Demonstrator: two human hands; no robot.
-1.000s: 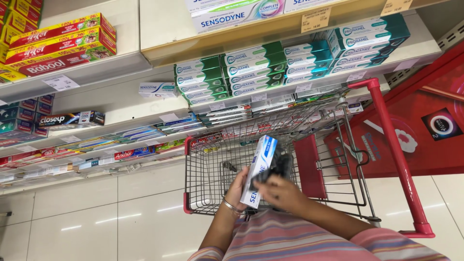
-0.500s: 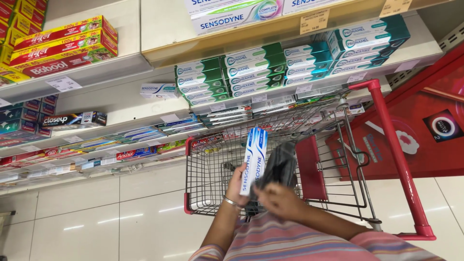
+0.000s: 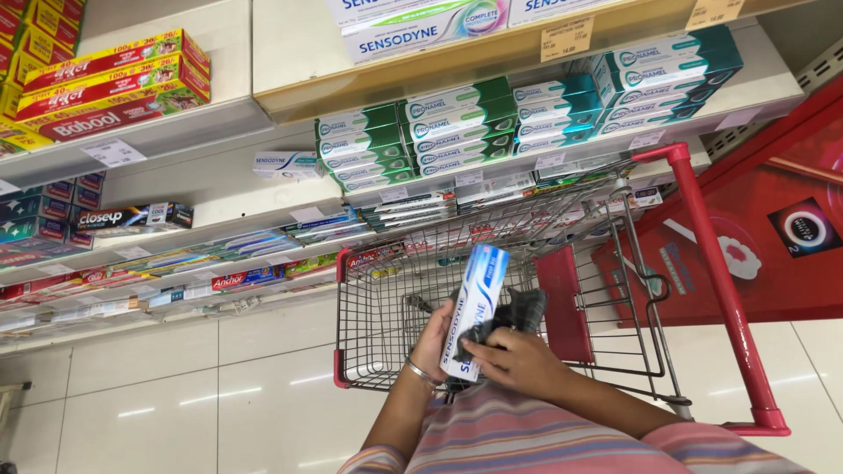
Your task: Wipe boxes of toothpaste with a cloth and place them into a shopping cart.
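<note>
Tilted a second ago, the long white-and-blue cardboard toothpaste box [image 3: 471,309] now stands nearly upright between the two hands, and it has risen a little over the cart. Left hand [image 3: 436,342] wraps the lower left side of the box, thumb and fingers closed on it — a firm grip, with a thin metal bangle [image 3: 420,375] at the wrist. Right hand [image 3: 512,362] closes over the bottom end from the other side, its grip folded around both the box and a dark grey crumpled piece of cloth or bag [image 3: 518,312] that pokes up beside it; I cannot tell exactly what that dark item is.

Both hands hover just above the red-handled wire shopping cart [image 3: 720,290], over its near end. Behind it run cream store shelves [image 3: 202,189] stacked with green and teal toothpaste cartons [image 3: 457,123], and red-and-yellow ones [image 3: 114,83] sit higher on the left.

As I read it, the box is picked out and in hand but not yet laid in the basket — releasing it there looks like what remains.
</note>
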